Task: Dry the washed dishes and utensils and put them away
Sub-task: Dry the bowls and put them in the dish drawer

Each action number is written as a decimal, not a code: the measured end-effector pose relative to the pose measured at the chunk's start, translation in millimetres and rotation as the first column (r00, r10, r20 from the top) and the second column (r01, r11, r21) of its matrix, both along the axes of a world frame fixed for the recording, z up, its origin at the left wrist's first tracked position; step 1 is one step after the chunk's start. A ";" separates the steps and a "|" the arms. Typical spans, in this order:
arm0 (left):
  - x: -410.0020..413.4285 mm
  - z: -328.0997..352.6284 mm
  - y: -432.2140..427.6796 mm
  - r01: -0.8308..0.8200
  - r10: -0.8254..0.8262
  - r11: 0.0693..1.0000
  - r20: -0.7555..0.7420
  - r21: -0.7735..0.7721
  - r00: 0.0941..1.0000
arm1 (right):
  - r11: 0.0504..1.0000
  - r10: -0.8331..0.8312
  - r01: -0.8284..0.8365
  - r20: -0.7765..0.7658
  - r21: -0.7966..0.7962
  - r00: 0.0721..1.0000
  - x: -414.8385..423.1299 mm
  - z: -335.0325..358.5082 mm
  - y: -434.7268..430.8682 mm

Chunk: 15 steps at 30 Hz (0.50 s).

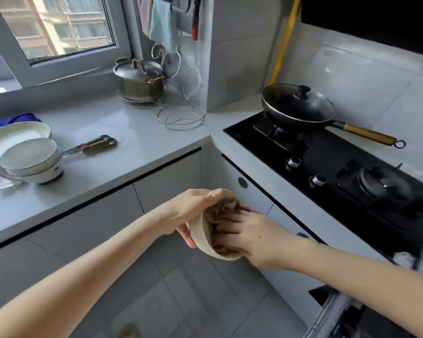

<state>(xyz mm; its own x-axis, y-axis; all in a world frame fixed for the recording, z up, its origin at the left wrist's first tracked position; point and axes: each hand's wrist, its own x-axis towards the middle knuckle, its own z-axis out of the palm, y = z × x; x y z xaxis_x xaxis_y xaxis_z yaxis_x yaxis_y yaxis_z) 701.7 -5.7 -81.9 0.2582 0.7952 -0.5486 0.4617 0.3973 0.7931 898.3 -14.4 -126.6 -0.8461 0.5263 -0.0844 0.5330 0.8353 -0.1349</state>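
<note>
A beige bowl (200, 234) is held tilted in front of the lower cabinets, its mouth facing right. My left hand (191, 211) grips its rim and outer wall from the left. My right hand (244, 231) is pushed into the bowl and presses a brown cloth (220, 211) against the inside. On the counter at the left stands a stack of white plates and bowls (27, 154) on a glass dish. Beside the stack lie utensils with brown handles (93, 143).
A steel lidded pot (139, 79) and wire racks (181, 115) stand in the counter corner. A black wok with lid (300, 106) sits on the gas hob (352, 176). Towels (160, 20) hang on the wall. An open pull-out drawer (337, 313) shows at bottom right.
</note>
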 end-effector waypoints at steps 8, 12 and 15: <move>84.5 -16.1 -26.1 -0.361 0.454 0.864 0.235 -0.350 0.859 | 0.890 -0.454 0.310 -0.716 -0.335 0.530 48.8 20.7 -68.9; 106.9 -37.3 -49.3 -0.253 0.585 0.743 0.417 -0.620 0.695 | 0.845 -0.196 0.520 -0.831 0.127 0.521 93.2 -0.4 -107.6; 129.1 -42.3 -83.2 -0.128 0.505 0.793 0.525 -0.595 0.686 | 0.799 -0.266 0.601 -0.897 0.000 0.354 103.0 -17.0 -134.8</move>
<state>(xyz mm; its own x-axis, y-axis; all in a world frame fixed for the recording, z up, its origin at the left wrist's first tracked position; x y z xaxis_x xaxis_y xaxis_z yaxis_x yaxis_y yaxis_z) 830.8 -88.9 -124.2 0.4684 0.5740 -0.6717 -0.3028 0.8185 0.4883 1001.3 -149.2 -143.6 -0.0434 0.6909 0.7217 0.5940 0.5986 -0.5374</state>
